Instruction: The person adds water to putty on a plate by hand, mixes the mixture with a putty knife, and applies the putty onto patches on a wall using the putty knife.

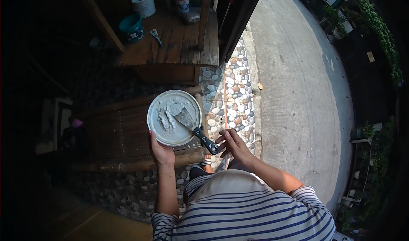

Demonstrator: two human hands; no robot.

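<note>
My left hand (162, 152) grips the near-left rim of a round white lid (152, 129), thumb up along its edge. White putty (164, 120) lies in a lumpy smear on it. A putty knife (205, 139) rests across the lid with its coated blade in the putty, and its black handle sticks out over the right rim. My right hand (233, 146) is beside the handle's end, fingers apart and slightly bent. Whether a fingertip touches the handle I cannot tell.
Below the lid is a bamboo bench (123, 132). A wooden table (179, 40) ahead bears a teal bucket (132, 27), a white bucket (144, 4), a tube (156, 37) and a can (182, 3). Pebbled paving (238, 91) borders a concrete road (294, 87) on the right.
</note>
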